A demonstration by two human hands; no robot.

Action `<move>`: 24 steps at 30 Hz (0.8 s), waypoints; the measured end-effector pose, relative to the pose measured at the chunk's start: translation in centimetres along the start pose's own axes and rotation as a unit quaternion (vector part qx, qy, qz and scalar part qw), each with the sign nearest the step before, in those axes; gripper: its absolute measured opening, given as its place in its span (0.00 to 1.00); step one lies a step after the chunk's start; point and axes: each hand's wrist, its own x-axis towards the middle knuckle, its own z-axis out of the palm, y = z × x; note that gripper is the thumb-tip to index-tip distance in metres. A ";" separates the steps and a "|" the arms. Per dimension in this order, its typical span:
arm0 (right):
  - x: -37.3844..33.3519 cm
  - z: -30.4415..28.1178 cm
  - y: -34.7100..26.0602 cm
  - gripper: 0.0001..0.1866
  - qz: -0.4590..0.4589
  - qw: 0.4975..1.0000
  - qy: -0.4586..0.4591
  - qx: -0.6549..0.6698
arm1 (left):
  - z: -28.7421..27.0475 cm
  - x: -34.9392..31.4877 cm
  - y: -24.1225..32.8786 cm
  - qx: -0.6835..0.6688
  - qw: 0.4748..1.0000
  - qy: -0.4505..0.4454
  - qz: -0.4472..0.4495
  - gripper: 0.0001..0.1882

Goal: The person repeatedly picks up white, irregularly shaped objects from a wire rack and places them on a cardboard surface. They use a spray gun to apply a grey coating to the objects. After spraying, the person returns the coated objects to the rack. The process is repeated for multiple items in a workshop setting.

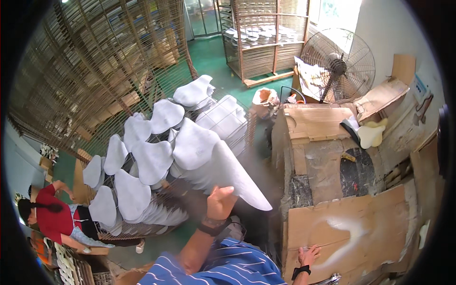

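Observation:
My left hand [221, 203] is raised in the middle, its fingers curled closed at the lower edge of a white, curved, flat cut piece [241, 179]. That piece stands tilted beside stacks of similar white pieces [192, 142] on a wire rack. My right hand [309, 255] rests on a brown cardboard sheet [304, 225] with its fingers stretched out, holding nothing. White powdery overspray [349, 232] marks the cardboard beyond that hand. Close to my right wrist, a shiny metal object [332, 279] is cut off by the lower edge, so its kind is unclear.
A large wire rack [118, 61] leans at the far left. At the back stand another rack [266, 42] and a big round fan [338, 65]. An open sack [265, 97] sits near the bench. A person in red [47, 213] works at the left.

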 end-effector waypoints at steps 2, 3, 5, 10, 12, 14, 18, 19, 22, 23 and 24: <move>0.3 0.1 0.3 0.52 -0.021 0.999 0.028 -0.001 | 1.6 2.0 1.4 -0.118 0.992 -0.018 -0.030 0.09; 0.5 -0.3 0.0 0.50 -0.039 0.999 0.017 0.019 | 0.3 3.7 1.1 -0.103 0.992 -0.057 -0.038 0.21; 0.2 -1.1 -1.3 0.48 -0.075 0.996 -0.006 0.058 | 1.1 7.7 0.9 -0.103 0.992 -0.075 -0.011 0.21; 0.4 -0.9 -6.5 0.43 -0.114 0.984 0.024 0.137 | 5.6 20.8 3.4 -0.104 0.984 -0.140 0.040 0.19; 0.8 0.0 -7.5 0.42 -0.129 0.979 0.046 0.151 | 7.1 25.9 4.2 -0.118 0.973 -0.186 0.068 0.17; -0.2 -2.7 -10.7 0.39 -0.102 0.985 -0.013 0.142 | 9.1 26.7 7.2 -0.121 0.954 -0.261 0.087 0.16; 0.6 -0.9 -11.8 0.36 -0.125 0.983 0.028 0.133 | 3.5 31.1 7.2 -0.080 0.984 -0.138 0.084 0.16; 0.9 -0.7 -11.9 0.36 -0.111 0.985 0.013 0.128 | 2.4 31.3 6.5 -0.036 0.996 -0.054 0.058 0.12; 1.0 -0.6 -14.1 0.36 -0.095 0.987 -0.047 0.117 | -9.3 35.6 2.2 0.068 0.992 0.100 -0.023 0.01; 0.4 -1.7 -15.7 0.36 -0.082 0.988 -0.069 0.115 | -9.7 35.7 1.7 0.105 0.981 0.150 -0.057 0.01; 0.4 -2.7 -17.9 0.36 -0.085 0.986 -0.094 0.113 | -14.3 37.2 0.9 0.170 0.966 0.188 -0.054 0.06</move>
